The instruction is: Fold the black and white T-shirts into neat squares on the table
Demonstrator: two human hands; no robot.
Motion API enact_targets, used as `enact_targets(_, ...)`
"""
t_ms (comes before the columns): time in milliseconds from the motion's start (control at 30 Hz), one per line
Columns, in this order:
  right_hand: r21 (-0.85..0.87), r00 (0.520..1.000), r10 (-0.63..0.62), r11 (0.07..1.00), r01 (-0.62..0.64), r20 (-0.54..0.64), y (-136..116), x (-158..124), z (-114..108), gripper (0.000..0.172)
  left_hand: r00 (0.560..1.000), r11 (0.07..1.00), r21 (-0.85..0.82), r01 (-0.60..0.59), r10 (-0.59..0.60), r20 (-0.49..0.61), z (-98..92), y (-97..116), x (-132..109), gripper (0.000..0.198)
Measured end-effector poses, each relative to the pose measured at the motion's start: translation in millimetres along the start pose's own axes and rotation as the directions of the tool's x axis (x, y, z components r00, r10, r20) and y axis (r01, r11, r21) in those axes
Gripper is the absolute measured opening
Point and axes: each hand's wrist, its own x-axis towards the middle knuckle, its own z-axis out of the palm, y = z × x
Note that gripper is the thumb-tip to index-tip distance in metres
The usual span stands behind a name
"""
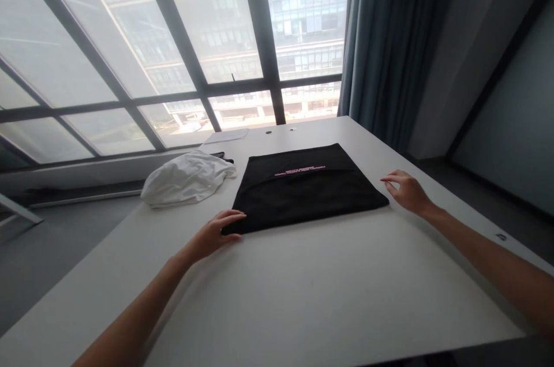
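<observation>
A flat black cloth rectangle with small lines of pink lettering lies spread on the white table, its lettering upside down to me. My left hand rests at its near left corner, fingers lying on the fabric and thumb apart along the front edge. Just off the near right corner, my right hand hovers beside the cloth with slightly curled fingers. A small gap shows between its thumb and forefinger, and nothing is in it.
A crumpled white cloth lies at the table's left edge, partly over a dark item. Behind it is a pale sheet. The white table reaches toward large windows, with a blue-grey curtain at the far right.
</observation>
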Motion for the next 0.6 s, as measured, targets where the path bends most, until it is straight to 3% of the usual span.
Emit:
enact_targets(100,-0.034,1.000,-0.008,0.999,0.007,-0.029,7.6,-16.3,-15.1,0.024,0.999,0.995,0.089,-0.034,0.035,-0.010,2.2,-9.9,-25.2,0.047)
enact_targets(167,-0.076,0.988,-0.124,0.988,0.131,0.094,4.1,-26.2,-16.6,0.024,0.998,0.989,0.135,-0.052,0.056,-0.025,2.8,-12.6,-30.0,0.044)
enact_targets(233,-0.142,0.947,-0.225,0.955,0.261,0.231,-4.4,-34.5,-14.5,0.027,0.996,0.981,0.178,-0.072,0.080,-0.036,1.6,-11.5,-29.6,0.039)
enact_targets(300,-0.241,0.918,-0.262,0.910,0.337,0.297,-14.5,-39.9,-12.0,0.035,0.994,0.970,0.225,-0.088,0.100,-0.043,-0.3,-9.1,-28.2,0.034)
enact_targets(433,-0.391,0.899,-0.305,0.822,0.415,0.314,-29.6,-41.7,-11.2,0.035,0.993,0.954,0.287,-0.087,0.107,-0.055,-0.5,-9.5,-29.5,0.031)
enact_targets(600,-0.441,0.883,-0.359,0.768,0.464,0.304,-30.3,-40.7,-10.9,0.024,0.991,0.955,0.275,-0.110,0.127,-0.048,1.8,-16.5,-32.8,0.030)
